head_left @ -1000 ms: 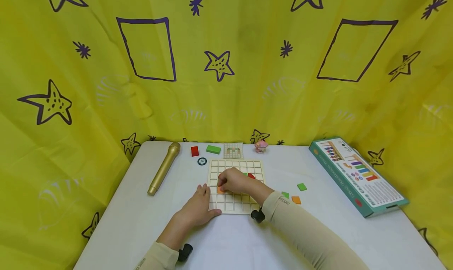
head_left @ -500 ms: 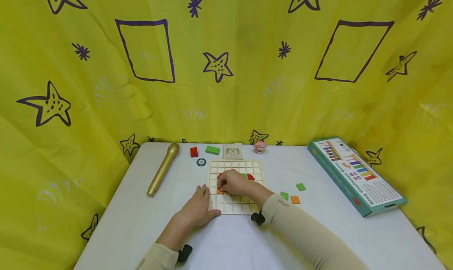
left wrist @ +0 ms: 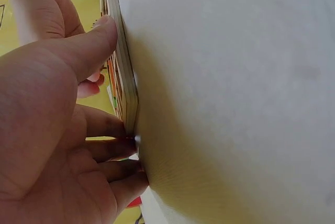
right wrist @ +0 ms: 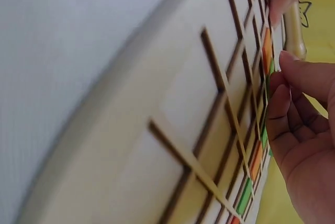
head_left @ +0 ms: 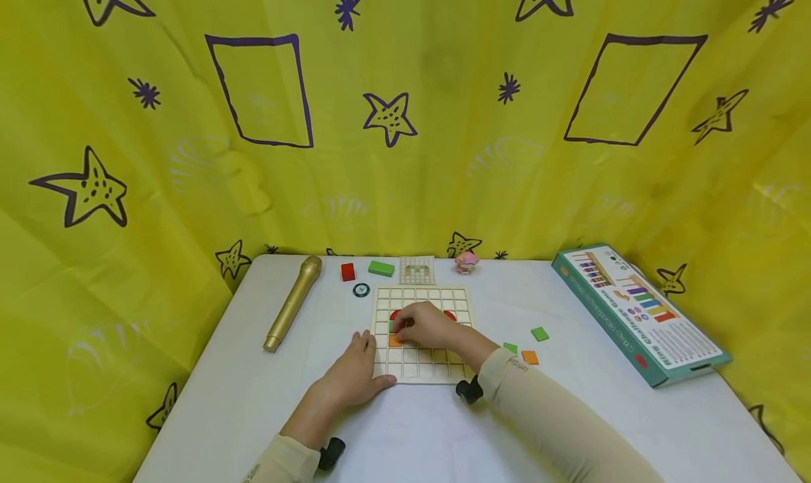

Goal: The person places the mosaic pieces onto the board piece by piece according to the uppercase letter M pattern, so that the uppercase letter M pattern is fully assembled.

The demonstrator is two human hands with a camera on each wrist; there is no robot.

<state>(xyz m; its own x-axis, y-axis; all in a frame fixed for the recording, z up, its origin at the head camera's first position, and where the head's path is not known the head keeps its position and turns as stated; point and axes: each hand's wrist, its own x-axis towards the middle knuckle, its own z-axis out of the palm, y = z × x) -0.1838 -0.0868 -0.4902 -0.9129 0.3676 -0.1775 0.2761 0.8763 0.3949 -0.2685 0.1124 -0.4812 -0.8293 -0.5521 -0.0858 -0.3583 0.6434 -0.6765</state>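
Observation:
A pale grid board [head_left: 418, 373] lies on the table, with red, green and orange pieces in some cells. My left hand [head_left: 350, 374] braces its near left corner, thumb along the front edge, fingers along the left side; the left wrist view shows thumb [left wrist: 94, 46] and fingertips right at the edge. Over the board's middle left is my right hand [head_left: 424, 326], fingers curled and tips down at an orange square tile [head_left: 394, 341]. A green tile [head_left: 392, 327] shows beside it. In the right wrist view thumb and forefinger [right wrist: 280, 101] nearly meet; I cannot tell whether they pinch a tile.
Loose green tiles [head_left: 539, 334] and an orange tile [head_left: 530, 358] lie right of the board. Behind it are a pattern card [head_left: 417, 270], a green block [head_left: 381, 267], a red block [head_left: 348, 272] and a pink figurine [head_left: 466, 262]. A gold microphone [head_left: 293, 303] and game box [head_left: 640, 314] flank it.
My right hand has shifted slightly right, showing more of the green and orange tiles at the board's left. My left hand stays at the corner.

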